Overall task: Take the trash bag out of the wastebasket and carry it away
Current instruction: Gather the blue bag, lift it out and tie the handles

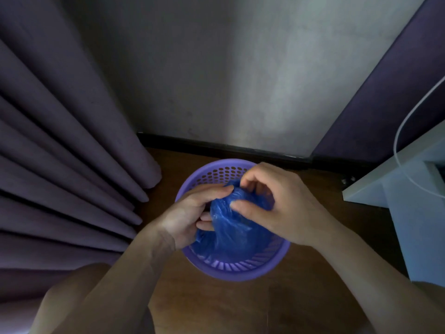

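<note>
A round purple wastebasket (237,271) with a perforated wall stands on the wooden floor, seen from above. Inside it sits a blue plastic trash bag (231,227), its top gathered into a bunch above the rim. My left hand (190,213) grips the bunched plastic from the left, fingers curled into it. My right hand (277,201) pinches the same bunch from the right with thumb and fingers. The bag's lower part still lies inside the basket; its contents are hidden.
Dark purple curtain folds (67,153) hang close on the left. A grey wall (216,80) with a black skirting board lies just behind the basket. A white furniture piece (409,194) with a white cable stands at the right. My knee (79,292) shows at the bottom left.
</note>
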Demonstrator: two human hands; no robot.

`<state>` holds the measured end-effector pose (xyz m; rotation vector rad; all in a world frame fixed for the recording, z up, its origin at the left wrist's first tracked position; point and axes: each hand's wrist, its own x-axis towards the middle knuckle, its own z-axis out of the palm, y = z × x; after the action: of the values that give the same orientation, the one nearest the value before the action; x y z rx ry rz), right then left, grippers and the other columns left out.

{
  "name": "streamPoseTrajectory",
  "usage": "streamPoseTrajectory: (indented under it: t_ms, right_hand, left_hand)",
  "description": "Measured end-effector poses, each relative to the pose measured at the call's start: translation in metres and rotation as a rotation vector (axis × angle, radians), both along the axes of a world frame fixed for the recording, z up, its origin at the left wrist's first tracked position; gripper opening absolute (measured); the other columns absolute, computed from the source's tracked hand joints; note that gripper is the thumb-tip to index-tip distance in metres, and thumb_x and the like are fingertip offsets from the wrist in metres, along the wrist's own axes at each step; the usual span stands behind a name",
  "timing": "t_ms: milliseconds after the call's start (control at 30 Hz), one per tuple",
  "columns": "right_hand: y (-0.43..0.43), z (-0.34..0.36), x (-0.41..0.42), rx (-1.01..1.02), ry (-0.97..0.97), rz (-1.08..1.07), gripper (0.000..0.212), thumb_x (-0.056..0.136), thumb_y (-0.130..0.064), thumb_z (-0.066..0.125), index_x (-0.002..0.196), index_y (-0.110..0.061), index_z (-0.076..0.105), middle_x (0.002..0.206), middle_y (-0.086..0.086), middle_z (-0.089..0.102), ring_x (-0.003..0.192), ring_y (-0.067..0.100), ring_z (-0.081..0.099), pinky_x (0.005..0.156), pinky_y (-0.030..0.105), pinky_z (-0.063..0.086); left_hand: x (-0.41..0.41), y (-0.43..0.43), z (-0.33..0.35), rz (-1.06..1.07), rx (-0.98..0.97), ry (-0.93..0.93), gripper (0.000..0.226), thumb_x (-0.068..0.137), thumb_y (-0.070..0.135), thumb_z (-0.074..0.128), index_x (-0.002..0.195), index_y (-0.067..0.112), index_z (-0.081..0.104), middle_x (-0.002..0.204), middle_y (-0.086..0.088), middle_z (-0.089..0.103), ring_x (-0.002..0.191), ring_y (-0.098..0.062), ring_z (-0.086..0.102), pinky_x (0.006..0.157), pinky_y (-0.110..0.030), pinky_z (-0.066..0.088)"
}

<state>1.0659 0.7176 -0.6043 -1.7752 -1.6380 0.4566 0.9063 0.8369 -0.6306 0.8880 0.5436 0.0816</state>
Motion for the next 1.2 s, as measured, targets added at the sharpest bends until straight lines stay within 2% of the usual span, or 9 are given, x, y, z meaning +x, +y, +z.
streamPoseTrajectory:
  t_ms: [133,233,300,400,633,800,867,967,1200]
  right_hand:
    - [0.001,-0.006,-0.002,-0.016,-0.153,0.016,0.023,0.092,-0.048,0.054,0.098,-0.028,0.064,0.092,-0.016,0.066,0.085,0.005,0.061,0.07,0.038,0.054]
    - [0.002,-0.008,-0.001,0.071,-0.173,-0.023,0.021,0.095,-0.041,0.053,0.098,-0.027,0.069,0.093,-0.014,0.066,0.086,0.007,0.062,0.07,0.039,0.054]
    - [0.003,-0.011,-0.001,0.119,-0.147,-0.058,0.019,0.096,-0.036,0.055,0.097,-0.022,0.068,0.093,-0.011,0.058,0.085,0.007,0.058,0.072,0.034,0.052]
    - [0.006,-0.014,-0.004,0.06,-0.078,-0.043,0.018,0.098,-0.037,0.053,0.089,-0.022,0.056,0.089,-0.013,0.045,0.078,0.006,0.051,0.069,0.021,0.042]
    - [0.016,-0.012,0.002,-0.069,0.514,-0.142,0.039,0.089,-0.037,0.067,0.056,-0.02,0.055,0.049,-0.007,0.049,0.055,0.007,0.049,0.058,0.022,0.038]
    - [0.009,0.005,0.013,-0.091,0.94,-0.154,0.04,0.088,-0.028,0.067,0.05,-0.021,0.053,0.052,0.005,0.036,0.053,0.024,0.035,0.061,0.026,0.039]
    - [0.008,0.007,0.016,-0.078,1.095,-0.218,0.046,0.088,-0.027,0.067,0.048,-0.022,0.045,0.047,-0.001,0.028,0.043,0.015,0.028,0.052,0.026,0.038]
    - [0.008,0.007,0.02,-0.096,1.217,-0.309,0.044,0.084,-0.03,0.064,0.048,-0.024,0.04,0.041,-0.012,0.023,0.035,0.006,0.021,0.042,0.026,0.021]
    - [0.005,0.006,0.034,-0.109,1.401,-0.308,0.041,0.08,-0.031,0.067,0.061,-0.02,0.033,0.045,-0.009,0.019,0.038,0.006,0.016,0.036,0.018,0.025]
  left_hand:
    - [0.004,-0.003,0.005,0.072,0.084,0.049,0.012,0.087,0.023,0.061,0.081,0.013,0.065,0.045,0.005,0.037,0.035,-0.003,0.025,0.034,-0.015,0.013]
    - [0.006,-0.006,0.002,0.145,0.251,0.161,0.009,0.09,0.024,0.061,0.086,0.021,0.068,0.059,0.005,0.063,0.049,-0.005,0.057,0.04,-0.013,0.04]
    - [0.008,-0.009,-0.002,0.167,0.338,0.181,0.012,0.095,0.023,0.058,0.088,0.022,0.068,0.067,0.009,0.069,0.062,-0.003,0.064,0.048,-0.012,0.045]
    - [0.012,-0.011,-0.001,0.133,0.454,0.127,0.016,0.099,0.016,0.052,0.09,0.011,0.064,0.058,0.011,0.064,0.054,0.002,0.058,0.048,-0.009,0.042]
    - [0.016,-0.006,-0.005,0.17,0.588,0.103,0.023,0.099,0.012,0.051,0.077,0.012,0.059,0.052,0.013,0.06,0.044,0.004,0.054,0.043,-0.005,0.036]
    - [0.007,0.012,-0.021,0.096,1.033,0.16,0.027,0.095,0.03,0.059,0.082,0.007,0.066,0.079,-0.01,0.065,0.076,-0.016,0.063,0.071,-0.03,0.049]
    - [0.005,0.014,-0.026,0.089,1.135,0.173,0.024,0.096,0.031,0.053,0.079,0.018,0.065,0.081,-0.001,0.062,0.081,-0.009,0.06,0.077,-0.023,0.045]
    - [0.004,0.012,-0.027,0.092,1.17,0.203,0.024,0.102,0.02,0.045,0.086,0.023,0.063,0.089,0.006,0.064,0.084,0.004,0.058,0.081,-0.015,0.043]
    - [0.002,0.014,-0.033,-0.123,1.117,0.318,0.032,0.093,0.033,0.041,0.084,0.008,0.058,0.083,-0.005,0.064,0.079,-0.016,0.058,0.084,-0.046,0.046]
